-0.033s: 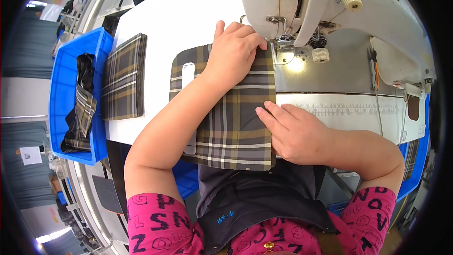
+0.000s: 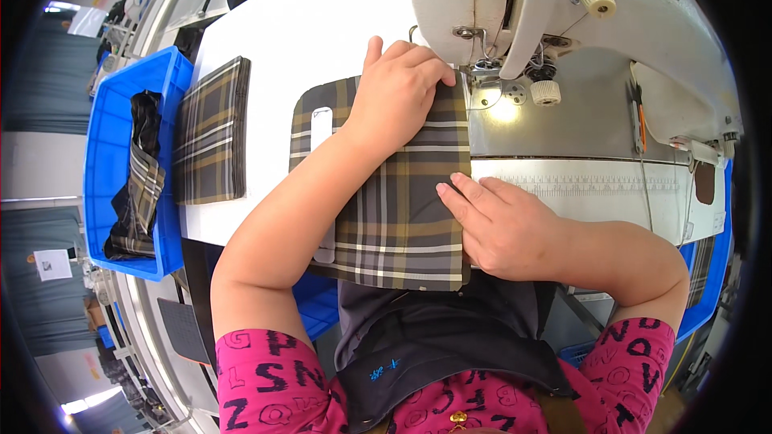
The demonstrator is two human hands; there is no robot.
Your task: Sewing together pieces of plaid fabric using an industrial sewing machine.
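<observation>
A plaid fabric panel (image 2: 394,217) in grey, brown, black and white lies flat on the white table, its right edge lined up with the sewing machine's presser foot (image 2: 486,69). My left hand (image 2: 400,92) bears down on the panel's far part, fingers bent and closed on the cloth at its far right corner, beside the foot. At the right edge, nearer to me, my right hand (image 2: 508,227) holds the cloth with its fingertips on top; the thumb is hidden. A white strip (image 2: 322,124) shows on the panel's left side, partly covered by my left forearm.
A stack of plaid pieces (image 2: 213,137) lies at the left, next to a blue bin (image 2: 96,169) with crumpled cloth. The white sewing machine (image 2: 458,0) stands at the far right. Orange-handled snips (image 2: 640,124) lie beyond a ruler strip (image 2: 595,186) on the table.
</observation>
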